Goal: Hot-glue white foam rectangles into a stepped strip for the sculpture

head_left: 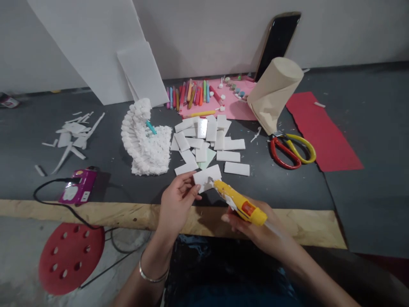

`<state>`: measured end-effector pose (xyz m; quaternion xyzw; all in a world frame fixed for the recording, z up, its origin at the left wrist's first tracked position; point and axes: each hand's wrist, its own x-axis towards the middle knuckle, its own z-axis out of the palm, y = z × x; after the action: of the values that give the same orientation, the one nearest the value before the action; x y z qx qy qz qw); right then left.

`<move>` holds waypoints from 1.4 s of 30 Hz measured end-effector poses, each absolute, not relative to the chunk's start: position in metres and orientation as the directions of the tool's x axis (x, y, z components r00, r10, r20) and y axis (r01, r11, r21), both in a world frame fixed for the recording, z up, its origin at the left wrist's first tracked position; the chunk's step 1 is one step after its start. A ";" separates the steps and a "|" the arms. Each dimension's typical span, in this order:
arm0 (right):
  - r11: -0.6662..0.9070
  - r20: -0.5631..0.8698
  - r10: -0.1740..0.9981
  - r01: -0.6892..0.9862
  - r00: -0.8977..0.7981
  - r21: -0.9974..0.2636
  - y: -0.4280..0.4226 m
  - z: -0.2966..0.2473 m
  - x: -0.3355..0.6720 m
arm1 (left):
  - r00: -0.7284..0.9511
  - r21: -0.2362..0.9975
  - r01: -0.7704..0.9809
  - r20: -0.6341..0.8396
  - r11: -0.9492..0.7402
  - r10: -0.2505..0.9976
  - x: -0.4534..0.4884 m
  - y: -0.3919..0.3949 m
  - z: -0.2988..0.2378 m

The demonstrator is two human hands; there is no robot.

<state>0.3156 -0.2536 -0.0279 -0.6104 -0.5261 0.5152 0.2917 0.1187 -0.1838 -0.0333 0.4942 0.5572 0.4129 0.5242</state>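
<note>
Between its thumb and fingers, my left hand (179,198) pinches a white foam piece (206,177), a flat rectangle held above the table's front part. My right hand (252,221) is wrapped round a yellow glue gun (239,200), its nozzle at the right end of that piece. Whether the tip touches the surface I cannot tell. Just behind lies a loose pile of similar white rectangles (201,140), some overlapping. To the left of the pile stands a white, bumpy, curved model (147,145) with a small teal stick (151,127) on it.
Scissors (289,149) with red and yellow handles lie right, beside a beige wrapped cylinder (276,91) and red sheet (322,132). Crayons (194,94) lie behind on pink paper (236,102). White scraps (73,134) and a purple power adapter (78,186) with a black cable are left.
</note>
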 end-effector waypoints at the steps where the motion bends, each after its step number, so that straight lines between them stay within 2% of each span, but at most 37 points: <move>1: -0.277 -0.329 0.938 0.334 -0.108 -0.901 -0.253 -0.026 0.313 | 0.044 0.978 0.112 -0.182 0.177 0.982 0.119 -0.184 -0.033; 8: -0.277 -0.343 0.921 0.309 -0.183 -0.910 -0.250 -0.024 0.305 | 0.058 0.981 0.086 -0.181 0.176 0.982 0.119 -0.187 -0.033; 16: -0.352 -0.369 0.929 0.315 0.007 -0.881 -0.250 -0.031 0.323 | 0.031 0.980 0.076 -0.187 0.184 0.982 0.118 -0.188 -0.033; 25: -0.269 -0.331 0.930 0.320 -0.159 -0.909 -0.252 -0.026 0.309 | 0.040 0.979 0.112 -0.175 0.170 0.984 0.117 -0.188 -0.033; 32: -0.338 -0.357 0.934 0.315 -0.002 -0.887 -0.252 -0.032 0.321 | 0.023 0.979 0.095 -0.182 0.179 0.983 0.118 -0.189 -0.032; 38: -0.294 -0.347 0.924 0.280 -0.162 -0.914 -0.251 -0.022 0.309 | 0.047 0.979 0.096 -0.183 0.178 0.982 0.121 -0.190 -0.033; 42: -0.309 -0.352 0.930 0.293 -0.105 -0.905 -0.252 -0.027 0.313 | 0.021 0.978 0.108 -0.179 0.176 0.984 0.119 -0.189 -0.032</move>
<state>0.3134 -0.2518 -0.0271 -0.6009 -0.5091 0.5416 0.2939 0.1189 -0.1893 -0.0319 0.4867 0.5607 0.4185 0.5231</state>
